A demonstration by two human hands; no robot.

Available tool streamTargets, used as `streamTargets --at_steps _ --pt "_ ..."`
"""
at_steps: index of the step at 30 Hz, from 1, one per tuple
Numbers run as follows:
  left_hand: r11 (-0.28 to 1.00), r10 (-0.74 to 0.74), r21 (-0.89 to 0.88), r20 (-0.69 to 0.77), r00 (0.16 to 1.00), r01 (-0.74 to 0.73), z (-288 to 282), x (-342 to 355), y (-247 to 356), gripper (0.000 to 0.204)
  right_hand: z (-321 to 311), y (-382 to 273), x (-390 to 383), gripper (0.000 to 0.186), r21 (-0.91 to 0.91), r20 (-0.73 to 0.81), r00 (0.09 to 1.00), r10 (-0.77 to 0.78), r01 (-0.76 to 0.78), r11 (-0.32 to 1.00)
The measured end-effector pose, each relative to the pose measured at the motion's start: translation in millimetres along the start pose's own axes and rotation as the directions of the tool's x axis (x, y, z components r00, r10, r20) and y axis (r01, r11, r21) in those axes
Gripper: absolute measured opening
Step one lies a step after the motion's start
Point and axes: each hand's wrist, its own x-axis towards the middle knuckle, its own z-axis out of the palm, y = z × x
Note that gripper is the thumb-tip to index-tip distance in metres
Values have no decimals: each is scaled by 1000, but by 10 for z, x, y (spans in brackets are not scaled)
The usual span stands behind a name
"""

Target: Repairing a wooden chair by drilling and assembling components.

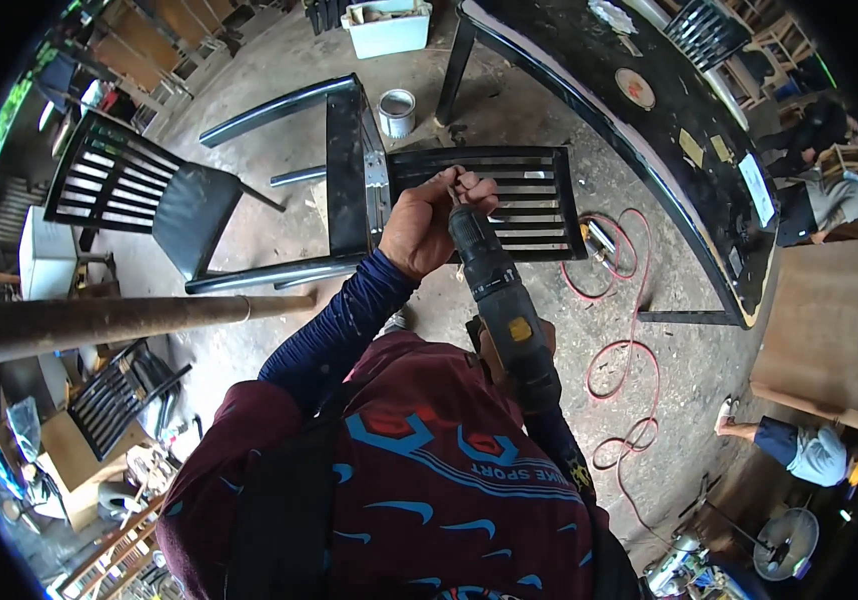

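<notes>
My left hand (419, 225) is closed at the front end of a black cordless drill (506, 318), its fingers pinched on something small that I cannot make out at the bit. My right hand (488, 350), mostly hidden behind the drill's body, grips its handle. Beneath my left hand lies a black wooden chair on its side, with a frame (346, 170), a slatted back (561, 190) and a perforated metal plate (373, 176) at the joint between them. Whether the bit touches the chair is unclear.
A pole (129, 320) crosses at left, near an upright black chair (189, 205). A paint can (397, 118) and white bin (387, 32) stand beyond. A long black table (649, 130) is at right, beside a looped red hose (617, 370). Other people (809, 450) are at the right edge.
</notes>
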Motion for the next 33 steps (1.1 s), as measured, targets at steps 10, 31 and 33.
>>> streamTargets --at_steps 10,31,33 --pt "991 63 114 60 996 -69 120 -16 92 19 57 19 -6 12 153 -51 992 116 -107 982" --pt "770 62 624 -279 958 132 224 131 340 26 207 677 178 23 729 147 955 259 -281 624" --pt "356 137 932 -119 983 63 206 356 811 29 300 738 462 23 541 83 982 167 -185 820"
